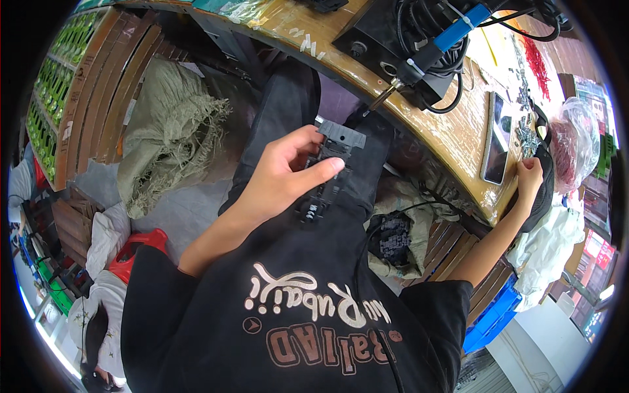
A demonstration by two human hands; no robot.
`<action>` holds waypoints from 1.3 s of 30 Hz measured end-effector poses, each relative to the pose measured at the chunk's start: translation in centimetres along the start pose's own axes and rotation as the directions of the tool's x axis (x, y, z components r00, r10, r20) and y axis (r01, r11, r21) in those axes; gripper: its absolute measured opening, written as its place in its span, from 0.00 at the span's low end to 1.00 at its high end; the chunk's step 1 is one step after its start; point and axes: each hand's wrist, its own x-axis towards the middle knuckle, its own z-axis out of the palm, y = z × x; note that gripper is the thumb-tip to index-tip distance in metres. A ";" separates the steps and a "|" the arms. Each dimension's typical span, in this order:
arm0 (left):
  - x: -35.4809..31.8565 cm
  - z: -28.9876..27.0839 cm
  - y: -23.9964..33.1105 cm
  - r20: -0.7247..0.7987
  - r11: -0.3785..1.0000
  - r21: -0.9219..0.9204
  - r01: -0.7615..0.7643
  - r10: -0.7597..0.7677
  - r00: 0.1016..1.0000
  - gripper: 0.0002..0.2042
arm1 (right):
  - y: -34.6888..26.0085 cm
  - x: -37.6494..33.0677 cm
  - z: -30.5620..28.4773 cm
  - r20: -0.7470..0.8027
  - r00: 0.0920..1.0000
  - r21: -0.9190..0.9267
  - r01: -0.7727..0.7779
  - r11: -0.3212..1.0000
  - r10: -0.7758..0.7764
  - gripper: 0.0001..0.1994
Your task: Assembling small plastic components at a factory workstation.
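My left hand [285, 167] is closed around a black plastic chassis-like part [337, 147] over my lap, thumb lying across its top. The part's lower end reaches down in front of my shirt. Past its upper end, the tip of a blue and black electric screwdriver [452, 33] points down toward it without touching. At the table's right end my right hand [529, 175] has its fingers drawn together. It is beside a small heap of silvery screw-like pieces [527, 136]; what the fingers hold, if anything, is too small to make out.
A phone [498, 137] lies on the wooden table [386, 98], near a black box [373, 42] with coiled cables. Red pieces [537, 65] lie farther back. Below stand an open sack of black parts [393, 239], a woven sack [167, 124] and a blue crate [491, 314].
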 end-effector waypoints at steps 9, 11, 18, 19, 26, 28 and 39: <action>-0.5 1.2 -1.7 -0.023 0.963 -0.264 -0.059 0.055 0.998 0.13 | -16.1 -11.8 -6.0 -0.190 0.971 0.890 0.108 0.442 0.146 0.05; -0.4 1.6 -1.9 -0.028 0.865 -0.492 -0.098 0.097 0.995 0.13 | -18.7 -14.5 -5.6 -0.095 0.995 0.982 0.098 0.161 -0.027 0.05; -0.7 2.7 -1.9 -0.032 0.822 -0.555 -0.129 0.134 0.990 0.15 | -24.1 -18.8 -2.6 0.180 0.953 0.913 -0.254 -0.321 -0.243 0.11; -0.7 2.8 -2.0 -0.023 0.825 -0.546 -0.146 0.160 0.987 0.15 | -24.2 -19.0 -2.4 0.206 0.949 0.905 -0.278 -0.322 -0.240 0.11; -0.7 2.8 -2.4 -0.001 0.836 -0.486 -0.255 0.291 0.957 0.15 | -24.2 -19.1 -2.1 0.234 0.935 0.867 -0.325 -0.378 -0.266 0.10; -0.6 2.8 -2.5 0.017 0.837 -0.468 -0.282 0.327 0.945 0.15 | -24.1 -19.1 -2.0 0.236 0.934 0.870 -0.326 -0.369 -0.269 0.10; -0.4 2.6 -2.7 0.066 0.829 -0.439 -0.347 0.415 0.907 0.16 | -24.8 -19.9 -1.3 0.239 0.956 0.835 -0.291 -0.468 -0.170 0.10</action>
